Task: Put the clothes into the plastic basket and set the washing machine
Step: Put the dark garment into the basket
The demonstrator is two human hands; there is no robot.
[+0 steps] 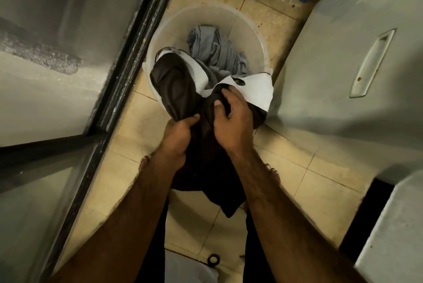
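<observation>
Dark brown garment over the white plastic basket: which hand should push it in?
Probably right: the right hand grips the dark brown garment at the white plastic basket rim; the left hand holds it farther back.

The basket (256,38) stands on the floor (309,168) just ahead of the person's feet (273,174), between a door frame (128,54) on its left and an appliance (343,54) on its right. A bundle of clothes (217,54) lies inside, toward the far side. A second garment (176,86) drapes over the near rim, gripped by the left hand (178,136) and right hand (231,120) side by side.
</observation>
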